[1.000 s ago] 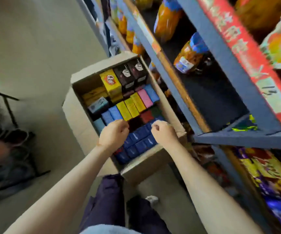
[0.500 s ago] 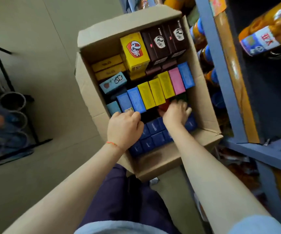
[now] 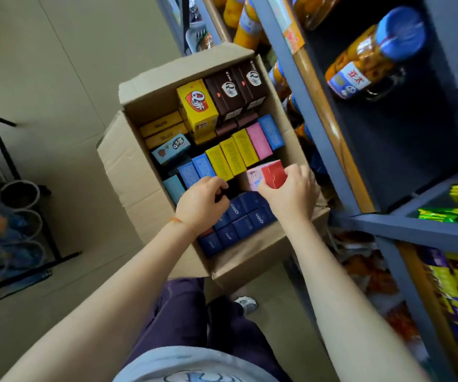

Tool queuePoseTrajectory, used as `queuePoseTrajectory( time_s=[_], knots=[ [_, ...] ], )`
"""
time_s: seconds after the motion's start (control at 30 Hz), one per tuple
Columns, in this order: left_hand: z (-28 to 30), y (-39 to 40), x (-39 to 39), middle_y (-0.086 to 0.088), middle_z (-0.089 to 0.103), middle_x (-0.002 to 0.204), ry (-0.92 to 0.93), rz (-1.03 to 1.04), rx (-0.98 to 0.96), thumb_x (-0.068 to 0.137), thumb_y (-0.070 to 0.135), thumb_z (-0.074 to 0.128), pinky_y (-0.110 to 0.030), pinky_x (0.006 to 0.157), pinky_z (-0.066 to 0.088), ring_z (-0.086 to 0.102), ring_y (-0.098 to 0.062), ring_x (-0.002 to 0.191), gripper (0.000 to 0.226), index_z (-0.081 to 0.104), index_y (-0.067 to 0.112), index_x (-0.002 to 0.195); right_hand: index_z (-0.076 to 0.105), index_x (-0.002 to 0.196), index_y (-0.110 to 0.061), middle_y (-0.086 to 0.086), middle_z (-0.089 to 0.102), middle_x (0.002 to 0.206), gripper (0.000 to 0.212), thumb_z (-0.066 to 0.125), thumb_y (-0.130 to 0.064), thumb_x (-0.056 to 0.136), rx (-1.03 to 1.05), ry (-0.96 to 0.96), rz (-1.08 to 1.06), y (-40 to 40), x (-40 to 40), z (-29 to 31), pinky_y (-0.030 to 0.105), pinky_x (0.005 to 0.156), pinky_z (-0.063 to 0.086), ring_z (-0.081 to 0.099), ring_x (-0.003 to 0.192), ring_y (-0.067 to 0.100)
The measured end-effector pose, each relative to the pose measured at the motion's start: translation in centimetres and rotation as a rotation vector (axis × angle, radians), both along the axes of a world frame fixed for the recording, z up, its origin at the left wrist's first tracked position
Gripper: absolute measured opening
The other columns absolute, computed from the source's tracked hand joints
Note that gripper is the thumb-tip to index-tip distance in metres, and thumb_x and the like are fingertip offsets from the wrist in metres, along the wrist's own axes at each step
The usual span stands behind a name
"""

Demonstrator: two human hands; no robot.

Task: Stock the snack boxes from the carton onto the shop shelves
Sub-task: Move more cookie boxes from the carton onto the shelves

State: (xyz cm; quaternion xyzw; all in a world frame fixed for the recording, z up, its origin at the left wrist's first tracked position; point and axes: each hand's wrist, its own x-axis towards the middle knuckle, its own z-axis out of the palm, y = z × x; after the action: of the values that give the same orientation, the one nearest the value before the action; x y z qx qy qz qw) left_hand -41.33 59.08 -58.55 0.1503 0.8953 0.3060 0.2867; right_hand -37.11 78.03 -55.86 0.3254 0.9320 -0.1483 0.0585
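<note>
Two hands work inside the open carton [image 3: 136, 172] beside the shop shelves [image 3: 305, 111].
The right hand [image 3: 291, 194] grips a pink-and-red snack box [image 3: 266, 175], raised above the navy boxes [image 3: 247, 216]; the left hand [image 3: 201, 202] curls its fingers among the boxes, its hold unclear.

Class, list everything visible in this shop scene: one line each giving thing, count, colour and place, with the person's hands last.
carton: one, brown, on the floor beside the shelves
snack boxes: many, yellow, blue, pink, brown, navy, inside the carton
red-and-pink box: one, raised above the others
shelves: blue, right
jar: one in clear view, orange contents, blue lid, on its side on a shelf
left hand: among the boxes
right hand: holds the red-and-pink box
</note>
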Motion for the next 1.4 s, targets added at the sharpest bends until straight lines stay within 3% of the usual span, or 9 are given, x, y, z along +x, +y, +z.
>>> queuePoseTrajectory(
  time_s=[0.2,0.43,0.53,0.73,0.87,1.03,1.17,1.27,1.4],
  knots=[
    [12.3,6.3,0.0,-0.001,0.053,0.142,0.1,-0.269,0.399,0.07,0.034,0.088,-0.028,0.108,0.034,0.046,-0.019,0.13,0.092,0.043,0.016,0.147,0.055,0.097,-0.024,-0.014,0.056,0.09,0.036,0.079,-0.035,0.073,-0.324,0.439,0.013,1.8,4.4,15.2,0.018,0.073,0.043,0.053,0.084,0.006],
    [31.2,11.4,6.8,0.007,0.076,0.089,-0.209,-0.131,0.907,0.062,0.029,0.092,-0.027,0.071,0.055,0.071,-0.009,0.078,0.046,0.067,0.019,0.1,0.06,0.102,-0.019,-0.016,0.072,0.087,0.028,0.068,-0.038,0.083,-0.654,0.967,-0.075,3.9,12.2,32.1,0.013,0.071,0.048,0.066,0.08,-0.003],
    [37.5,13.6,11.7,0.004,0.076,0.091,-0.339,-0.066,1.149,0.08,0.025,0.07,-0.025,0.075,0.057,0.071,-0.01,0.083,0.024,0.068,0.017,0.103,0.06,0.107,-0.023,-0.015,0.072,0.094,0.04,0.062,-0.051,0.077,-0.643,1.027,-0.048,4.4,17.5,36.5,0.015,0.077,0.048,0.066,0.088,0.0],
    [45.9,18.9,21.9,-0.013,0.07,0.121,-0.44,-0.098,1.296,0.075,0.066,0.066,-0.046,0.101,0.052,0.067,-0.024,0.11,0.078,0.061,0.012,0.131,0.056,0.115,-0.035,-0.017,0.069,0.103,0.05,0.074,-0.046,0.07,-0.461,1.081,-0.033,5.2,29.5,42.2,0.019,0.08,0.049,0.066,0.094,0.002],
    [50.3,21.9,28.7,0.005,0.075,0.111,-0.378,-0.241,1.328,0.086,0.058,0.046,-0.026,0.093,0.054,0.07,-0.008,0.1,0.049,0.067,0.021,0.109,0.057,0.125,-0.033,-0.014,0.067,0.117,0.06,0.077,-0.048,0.071,-0.116,1.16,-0.131,6.9,36.7,47.0,0.028,0.092,0.051,0.063,0.109,0.003],
    [53.1,25.8,32.4,0.007,0.063,0.122,0.259,-0.452,1.391,0.099,0.044,0.038,-0.027,0.107,0.039,0.055,-0.008,0.121,0.033,0.059,0.026,0.117,0.047,0.131,-0.031,-0.01,0.062,0.12,0.065,0.079,-0.049,0.077,0.451,1.149,-0.259,8.5,44.9,54.9,0.033,0.088,0.05,0.06,0.108,0.011],
    [53.4,30.0,32.5,-0.001,0.061,0.129,0.802,-0.53,1.171,0.094,0.04,0.042,-0.04,0.113,0.033,0.051,-0.02,0.126,0.045,0.062,0.013,0.124,0.049,0.127,-0.024,-0.004,0.061,0.121,0.054,0.074,-0.044,0.083,0.861,0.797,-0.293,11.8,48.0,59.9,0.04,0.087,0.037,0.054,0.11,0.022],
    [53.4,31.6,32.2,-0.003,0.064,0.124,1.074,-0.486,0.914,0.091,0.044,0.042,-0.053,0.116,0.024,0.053,-0.027,0.125,0.049,0.066,0.014,0.121,0.05,0.126,-0.026,-0.001,0.06,0.122,0.05,0.07,-0.047,0.085,0.897,0.549,-0.274,15.3,47.9,61.8,0.043,0.092,0.034,0.052,0.116,0.026],
    [53.5,31.4,32.1,0.0,0.065,0.117,1.132,-0.473,0.901,0.093,0.042,0.043,-0.051,0.116,0.026,0.056,-0.024,0.117,0.044,0.067,0.017,0.12,0.051,0.132,-0.033,0.003,0.056,0.122,0.042,0.057,-0.051,0.094,0.787,0.305,-0.235,18.5,47.2,62.5,0.043,0.096,0.032,0.047,0.121,0.027]
  ],
)
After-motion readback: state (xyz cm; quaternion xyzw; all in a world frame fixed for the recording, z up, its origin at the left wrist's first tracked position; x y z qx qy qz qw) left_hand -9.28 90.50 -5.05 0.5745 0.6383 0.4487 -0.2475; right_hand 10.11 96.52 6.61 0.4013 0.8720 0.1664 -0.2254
